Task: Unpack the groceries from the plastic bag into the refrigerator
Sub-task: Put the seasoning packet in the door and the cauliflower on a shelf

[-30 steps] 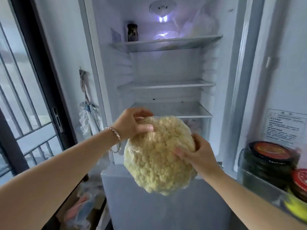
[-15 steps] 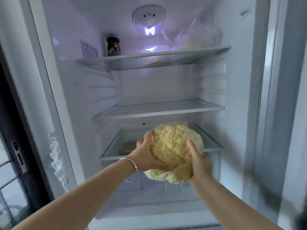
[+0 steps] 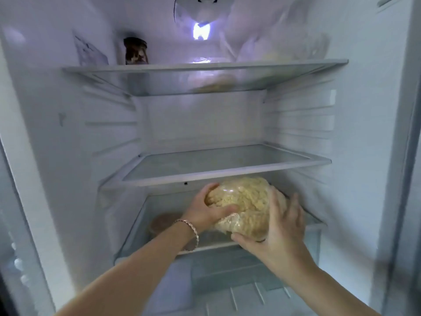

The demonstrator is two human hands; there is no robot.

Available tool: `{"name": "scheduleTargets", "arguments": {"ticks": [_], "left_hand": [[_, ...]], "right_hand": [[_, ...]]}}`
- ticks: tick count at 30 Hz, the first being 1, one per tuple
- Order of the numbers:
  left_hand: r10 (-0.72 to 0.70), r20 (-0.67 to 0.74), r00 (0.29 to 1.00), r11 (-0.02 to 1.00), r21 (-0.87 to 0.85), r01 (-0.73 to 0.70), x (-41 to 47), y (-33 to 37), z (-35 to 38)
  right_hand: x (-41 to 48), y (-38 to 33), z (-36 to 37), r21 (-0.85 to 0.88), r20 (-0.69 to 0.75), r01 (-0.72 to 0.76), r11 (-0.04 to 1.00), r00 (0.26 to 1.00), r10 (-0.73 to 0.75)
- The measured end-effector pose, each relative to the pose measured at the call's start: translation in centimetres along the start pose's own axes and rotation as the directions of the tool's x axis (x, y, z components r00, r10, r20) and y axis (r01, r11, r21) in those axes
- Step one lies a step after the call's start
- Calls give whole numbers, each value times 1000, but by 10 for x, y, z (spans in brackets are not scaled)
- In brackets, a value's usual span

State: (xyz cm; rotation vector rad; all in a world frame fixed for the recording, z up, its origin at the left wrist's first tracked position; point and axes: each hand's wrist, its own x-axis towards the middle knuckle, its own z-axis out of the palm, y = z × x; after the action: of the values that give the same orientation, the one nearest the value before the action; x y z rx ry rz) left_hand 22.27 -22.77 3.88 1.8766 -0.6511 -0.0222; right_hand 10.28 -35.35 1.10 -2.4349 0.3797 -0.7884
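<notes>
A large pale-yellow cauliflower (image 3: 243,201) wrapped in clear plastic film sits between both my hands, inside the open refrigerator, just under the middle glass shelf (image 3: 218,165) and over the lowest glass shelf (image 3: 141,222). My left hand (image 3: 205,212), with a bracelet on the wrist, grips its left side with the thumb across the front. My right hand (image 3: 278,233) cups its right and lower side, fingers spread over the film and thumb underneath. Whether the cauliflower rests on the shelf cannot be told.
The top shelf (image 3: 205,69) carries a dark jar (image 3: 136,51) at the left and filmy plastic bags (image 3: 273,42) at the right, under the fridge light (image 3: 200,30). A round brownish container (image 3: 163,224) shows beneath the lowest shelf at the left. A clear drawer (image 3: 227,281) lies below.
Both hands have carried the cauliflower forward from outside the refrigerator into the space under the middle shelf. The view has moved in close to the fridge.
</notes>
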Motion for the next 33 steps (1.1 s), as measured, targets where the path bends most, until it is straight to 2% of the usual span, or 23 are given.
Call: {"name": "scheduleTargets", "arguments": {"ticks": [2, 5, 6, 8, 9, 10, 13, 16, 21, 29, 31, 33], "left_hand": [[-28, 38, 999, 994, 110, 23, 13, -1, 5], [-39, 0, 999, 903, 428, 35, 20, -5, 11], [-53, 1, 999, 832, 552, 43, 16, -7, 10], [-99, 48, 994, 594, 804, 20, 1, -15, 1], [-117, 68, 991, 498, 867, -1, -7, -22, -6], [-125, 78, 989, 461, 887, -12, -15, -29, -13], [-68, 47, 997, 516, 857, -5, -31, -42, -24], [1, -2, 1000, 533, 846, 1, -32, -42, -21], [-7, 8, 1000, 525, 851, -3, -32, -45, -21], [-23, 50, 998, 496, 867, -32, -29, -48, -23], [-32, 59, 998, 504, 863, -34, -29, -46, -24], [-51, 56, 997, 513, 858, -22, -32, -43, -25]], "right_hand": [[15, -2, 7, -100, 79, 6, 995, 997, 2], [41, 4, 23, -110, 89, 11, 994, 996, -1], [50, 9, 29, -133, 82, 19, 991, 997, -8], [67, 17, 38, -166, 98, 27, 986, 995, -11], [77, 20, 41, -158, 118, 18, 987, 993, 1], [88, 23, 45, -146, 139, 5, 989, 990, 16], [111, 21, 55, -141, 190, 8, 990, 982, 19], [121, 21, 61, -169, 179, 8, 986, 984, 23], [117, 33, 52, -337, 149, 53, 940, 989, -3], [110, 19, 44, -339, 264, -8, 941, 959, 104], [96, 8, 34, -388, 250, 44, 921, 966, 59], [74, -1, 25, -483, 201, 182, 857, 975, -94]]}}
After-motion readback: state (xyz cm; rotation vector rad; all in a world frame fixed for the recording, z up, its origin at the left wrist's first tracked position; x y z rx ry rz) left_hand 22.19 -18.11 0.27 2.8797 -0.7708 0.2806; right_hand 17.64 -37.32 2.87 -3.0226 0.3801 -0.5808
